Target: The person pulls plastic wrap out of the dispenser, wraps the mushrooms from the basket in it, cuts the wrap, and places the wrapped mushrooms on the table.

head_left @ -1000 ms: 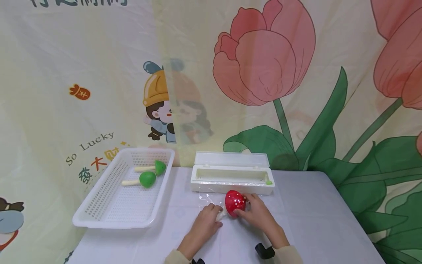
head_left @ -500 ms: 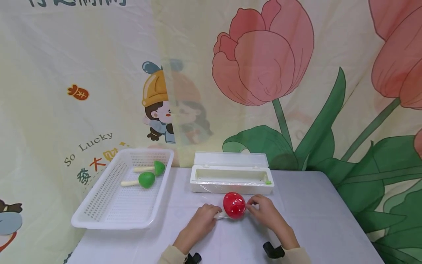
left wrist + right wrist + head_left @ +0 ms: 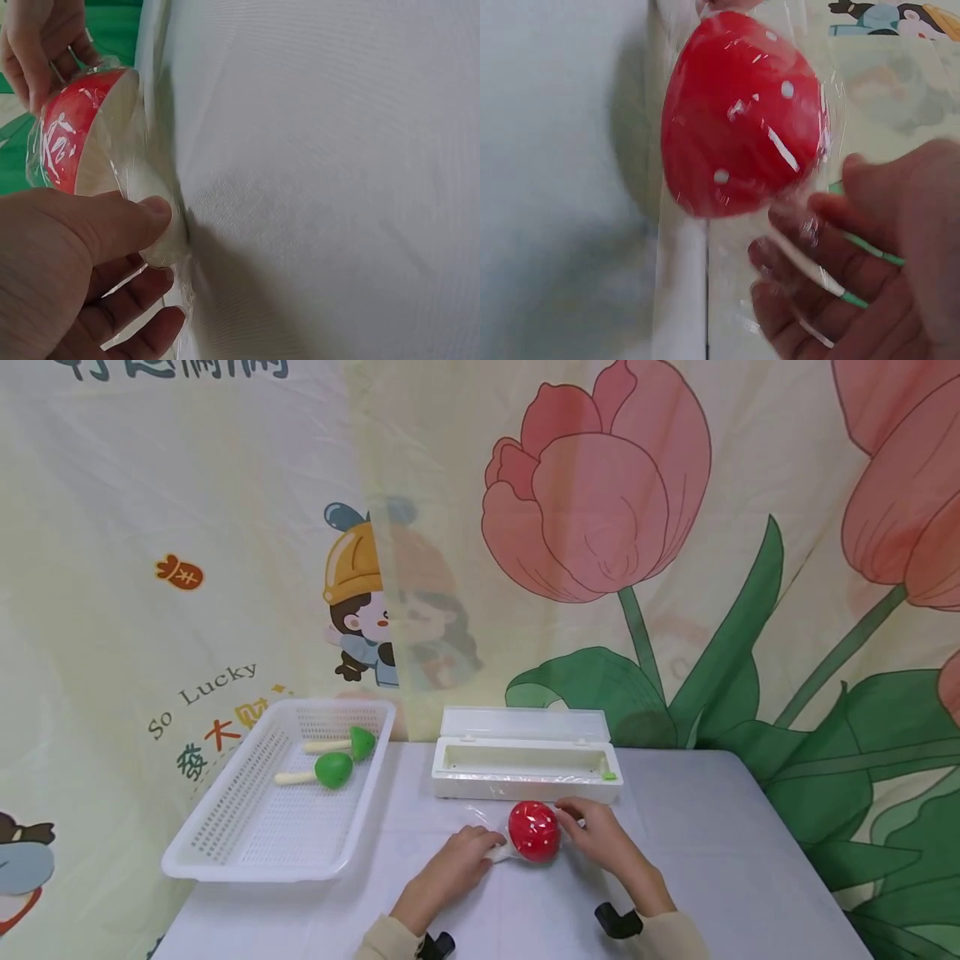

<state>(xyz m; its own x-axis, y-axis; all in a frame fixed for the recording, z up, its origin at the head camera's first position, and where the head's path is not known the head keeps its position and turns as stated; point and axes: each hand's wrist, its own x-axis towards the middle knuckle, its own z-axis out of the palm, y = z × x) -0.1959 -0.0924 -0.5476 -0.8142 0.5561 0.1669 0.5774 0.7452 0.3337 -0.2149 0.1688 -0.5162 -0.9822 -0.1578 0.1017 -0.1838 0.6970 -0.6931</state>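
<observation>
A red toy mushroom (image 3: 534,832) with white dots and a pale stem lies on its side at the table's middle, covered in clear plastic wrap (image 3: 112,135). My left hand (image 3: 453,870) pinches the wrapped stem between thumb and fingers; the stem's end is partly hidden. In the left wrist view the cap (image 3: 71,131) shows its red top and white underside. At the cap's right edge, my right hand (image 3: 600,835) holds the loose film with thumb and forefinger. Its other fingers are loosely bent beside the cap, as the right wrist view shows.
Behind the hands stands a white plastic wrap dispenser (image 3: 528,787) with its lid raised and a green slider at the right. To the left, a white perforated basket (image 3: 258,870) bears two green toy mushrooms (image 3: 333,769). A printed cloth (image 3: 442,460) hangs behind the table.
My right hand has come off the cap's face and drawn back to its right edge. The mushroom has turned and come slightly nearer. My left hand keeps its hold on the stem.
</observation>
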